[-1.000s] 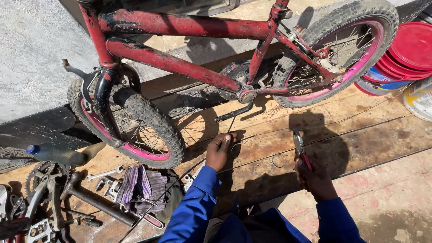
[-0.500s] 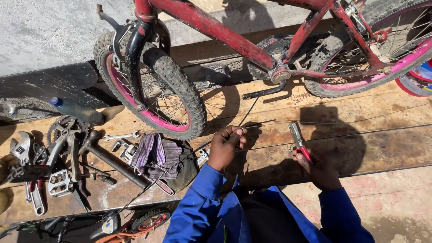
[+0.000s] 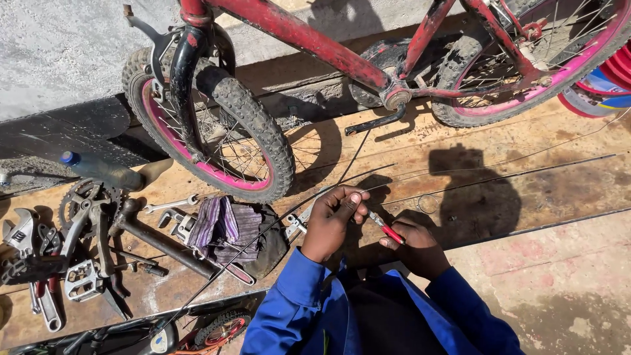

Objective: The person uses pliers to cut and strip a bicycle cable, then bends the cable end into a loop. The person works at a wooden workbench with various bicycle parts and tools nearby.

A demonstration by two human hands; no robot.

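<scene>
— Nearest, what are the hands doing?

— Both come out of blue sleeves [image 3: 315, 309] at the near edge. The left hand [image 3: 332, 220] has its fingertips pinched together on a thin dark cable [image 3: 263, 233]. The right hand [image 3: 417, 246] sits just beside it, to the right, closed around red-handled pliers [image 3: 388, 230] whose nose points at the pinched spot.

— And where does the cable run?

— From the left fingers it trails down and left across the wooden planks [image 3: 513, 190], past a striped rag [image 3: 223, 227], toward the near left corner. A finer strand carries on to the right from the fingers, over the boards toward the far right.

— How would it handle?

— Light and springy, I'd judge: stiff enough to hold a curve, slim enough to slip through bare fingers. The end at the fingertips looks like the place to grip, close to the tip so it doesn't whip or fray. The pliers would bite it better than skin.

— What lies further out?

— On the left, a scatter of tools: an adjustable wrench [image 3: 23, 233], a crank with chainring [image 3: 85, 204], a pedal [image 3: 82, 279], and a plastic bottle [image 3: 98, 171]. Beyond them stands a red bicycle [image 3: 315, 43], its front wheel [image 3: 210, 125] with a pink rim resting on the boards, the bare crank arm [image 3: 378, 121] hanging just past the hands.
</scene>
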